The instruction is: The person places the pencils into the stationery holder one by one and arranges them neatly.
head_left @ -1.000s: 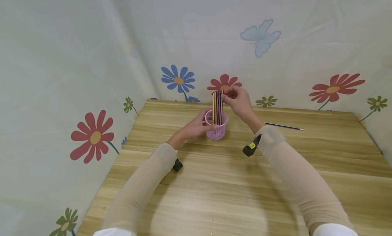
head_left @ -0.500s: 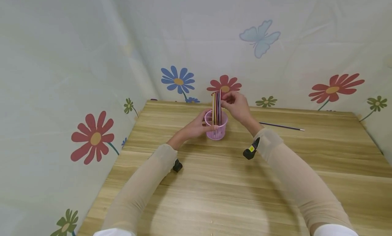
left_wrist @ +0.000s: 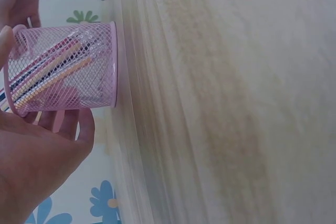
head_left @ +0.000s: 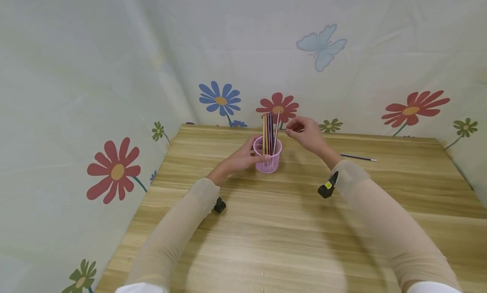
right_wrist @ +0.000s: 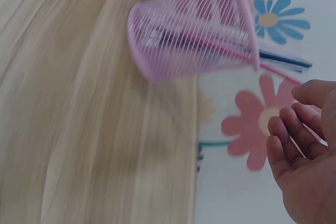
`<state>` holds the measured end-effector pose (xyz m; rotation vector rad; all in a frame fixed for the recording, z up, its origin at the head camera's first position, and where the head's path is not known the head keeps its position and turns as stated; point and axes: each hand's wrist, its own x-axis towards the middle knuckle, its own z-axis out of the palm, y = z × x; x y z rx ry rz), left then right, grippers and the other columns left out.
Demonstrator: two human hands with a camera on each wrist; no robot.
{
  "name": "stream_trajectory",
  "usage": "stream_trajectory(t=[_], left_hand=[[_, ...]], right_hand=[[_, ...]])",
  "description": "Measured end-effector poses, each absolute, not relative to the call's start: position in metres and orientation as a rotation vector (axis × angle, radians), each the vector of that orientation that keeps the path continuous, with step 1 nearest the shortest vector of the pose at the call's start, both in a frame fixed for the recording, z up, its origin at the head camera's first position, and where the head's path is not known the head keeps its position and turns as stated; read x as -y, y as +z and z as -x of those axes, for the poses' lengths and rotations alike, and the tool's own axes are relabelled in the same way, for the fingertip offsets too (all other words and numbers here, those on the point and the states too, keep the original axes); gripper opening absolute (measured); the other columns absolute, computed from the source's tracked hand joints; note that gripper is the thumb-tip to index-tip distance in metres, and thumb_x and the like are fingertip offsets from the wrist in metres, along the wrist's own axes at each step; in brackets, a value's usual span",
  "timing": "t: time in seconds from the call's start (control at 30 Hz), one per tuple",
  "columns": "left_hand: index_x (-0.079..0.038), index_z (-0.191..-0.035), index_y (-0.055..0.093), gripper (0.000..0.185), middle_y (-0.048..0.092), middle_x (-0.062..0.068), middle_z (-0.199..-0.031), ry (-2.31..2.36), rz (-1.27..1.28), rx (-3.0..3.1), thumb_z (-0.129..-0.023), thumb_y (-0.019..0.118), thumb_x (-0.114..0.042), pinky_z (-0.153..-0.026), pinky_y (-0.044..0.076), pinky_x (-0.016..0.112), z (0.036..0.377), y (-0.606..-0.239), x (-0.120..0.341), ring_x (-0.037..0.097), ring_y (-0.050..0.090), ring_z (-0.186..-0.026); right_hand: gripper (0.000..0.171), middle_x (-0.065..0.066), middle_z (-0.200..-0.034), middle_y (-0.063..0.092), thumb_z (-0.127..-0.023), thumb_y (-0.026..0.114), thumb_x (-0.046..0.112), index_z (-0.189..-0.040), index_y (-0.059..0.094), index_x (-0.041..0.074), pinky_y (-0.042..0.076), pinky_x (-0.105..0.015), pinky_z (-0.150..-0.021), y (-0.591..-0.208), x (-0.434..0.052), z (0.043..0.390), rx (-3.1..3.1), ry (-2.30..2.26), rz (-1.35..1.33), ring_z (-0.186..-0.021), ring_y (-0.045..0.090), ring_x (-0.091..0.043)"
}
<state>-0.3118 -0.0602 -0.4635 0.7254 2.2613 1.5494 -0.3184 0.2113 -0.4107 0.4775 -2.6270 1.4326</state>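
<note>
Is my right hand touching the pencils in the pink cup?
Apart. The right wrist view shows open wall between the right hand and the pencils sticking out of the pink cup.

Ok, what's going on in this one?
A person sits at a wooden table with a pink mesh pencil cup in front of them. The left hand holds the cup by its side. The cup stands upright with several coloured pencils in it. The right hand hovers just right of the pencils, fingers loosely curled, holding nothing. One more pencil lies flat on the table, further right.
</note>
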Motion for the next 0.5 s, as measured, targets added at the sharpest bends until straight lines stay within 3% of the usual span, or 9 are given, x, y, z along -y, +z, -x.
stream_trajectory(t=[0.5], left_hand=[[-0.015, -0.163, 0.029, 0.085, 0.043, 0.008, -0.158, 1.536, -0.735, -2.261, -0.096, 0.080, -0.029, -0.120, 0.041, 0.045, 0.316, -0.470, 0.063, 0.026, 0.045, -0.143]], right_hand=[[0.028, -0.026, -0.112, 0.068, -0.102, 0.069, 0.008, -0.123, 0.067, -0.011, 0.055, -0.049, -0.088, -0.435, -0.281, 0.305, 2.826, 1.187, -0.478, -0.103, 0.065, -0.039]])
